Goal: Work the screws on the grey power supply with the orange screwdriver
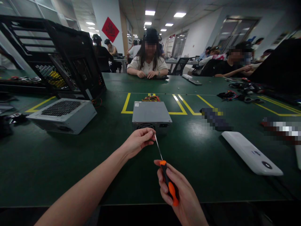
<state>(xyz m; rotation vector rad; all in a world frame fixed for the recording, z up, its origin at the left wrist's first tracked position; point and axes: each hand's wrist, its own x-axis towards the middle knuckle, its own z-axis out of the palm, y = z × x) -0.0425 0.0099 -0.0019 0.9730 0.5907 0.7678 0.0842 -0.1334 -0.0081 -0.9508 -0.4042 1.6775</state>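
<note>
My right hand [175,188] is wrapped round the orange-and-black handle of a screwdriver [169,183]. Its thin metal shaft points up and away, and the tip reaches the fingers of my left hand [141,141]. Those fingers are pinched together at the tip; whatever is between them is too small to make out. Just beyond, a grey computer power supply [151,112] lies on the green table [117,185], its fan grille and power socket facing me. A bundle of coloured cables [151,98] shows behind it.
A second power supply [62,114] lies at the left, before an open black computer case [68,59]. On the right are a white rounded device [251,153] and a dark blurred object [215,118]. Cables [244,91] lie farther back. A person [148,59] sits opposite.
</note>
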